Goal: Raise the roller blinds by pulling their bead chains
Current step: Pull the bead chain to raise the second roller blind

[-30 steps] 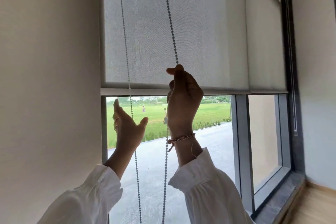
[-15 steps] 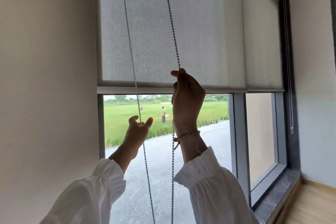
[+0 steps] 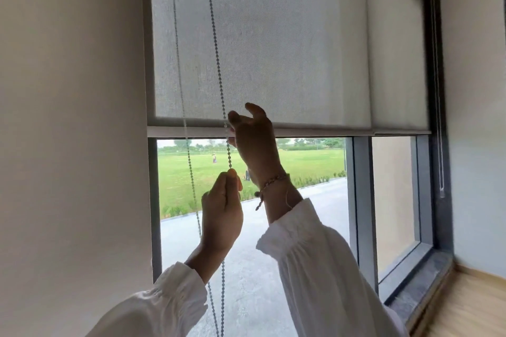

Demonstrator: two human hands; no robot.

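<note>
the left hand (image 3: pixel 221 213), which hung open and empty beside the strands a moment ago, has now clenched on the right-hand strand of the bead chain (image 3: pixel 217 63) at centre frame, the beads pinched at its fingertips and running down out of the fist. the right hand (image 3: pixel 253 139), which was grasping that same strand higher up, has released: its fingers are spread at the blind's hem, just beside the chain, and i cannot tell whether they brush it. this reads as a hand-over-hand swap, the left set to pull while the right reaches up for a fresh hold.

the roller blind (image 3: pixel 260 44) fills the upper middle of the frame, its bottom bar (image 3: pixel 315 132) about halfway down the window, so much raising remains. a second blind (image 3: pixel 397 63) hangs level with it at the right, its own chain (image 3: pixel 438 90) untouched at the frame's right edge.

no containers are in view.
</note>
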